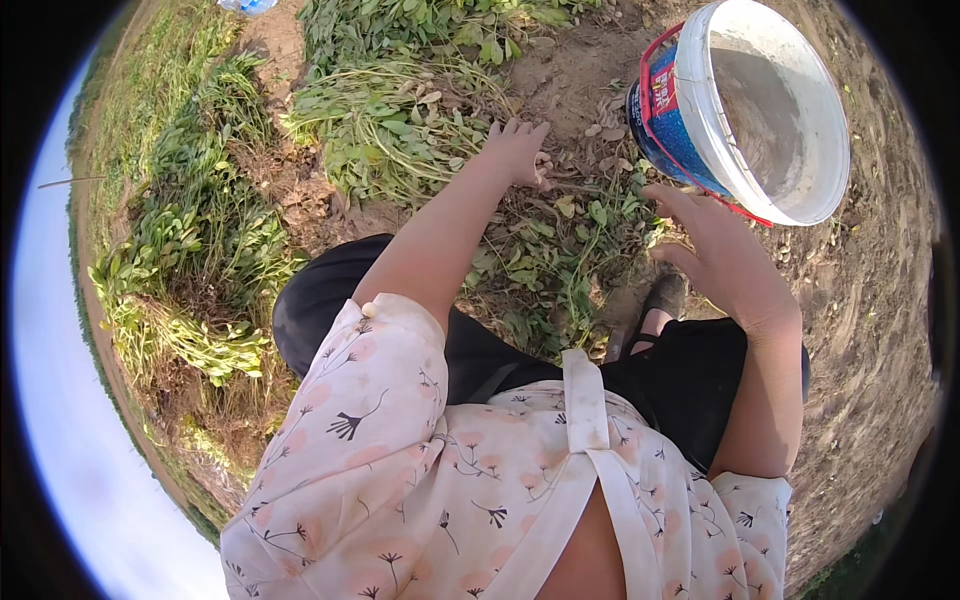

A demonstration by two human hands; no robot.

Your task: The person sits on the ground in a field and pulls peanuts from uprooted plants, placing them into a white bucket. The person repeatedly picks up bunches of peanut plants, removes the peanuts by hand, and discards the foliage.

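My left hand is stretched forward over the right edge of a pile of uprooted peanut plants, its fingers spread; whether they touch a plant or pod is too small to tell. Just below the rim of a tilted plastic bucket, my right hand hangs with thumb and fingers apart, holding nothing. The bucket is white inside with a blue and red outside and a red handle; dirt coats its inner wall. Loose leaves and stems lie on the soil between my hands and my legs.
More heaped peanut plants lie along the left side. My shoe rests on the ground below the bucket. Bare soil with scattered bits spreads to the right. A clear and blue plastic item shows at the top left.
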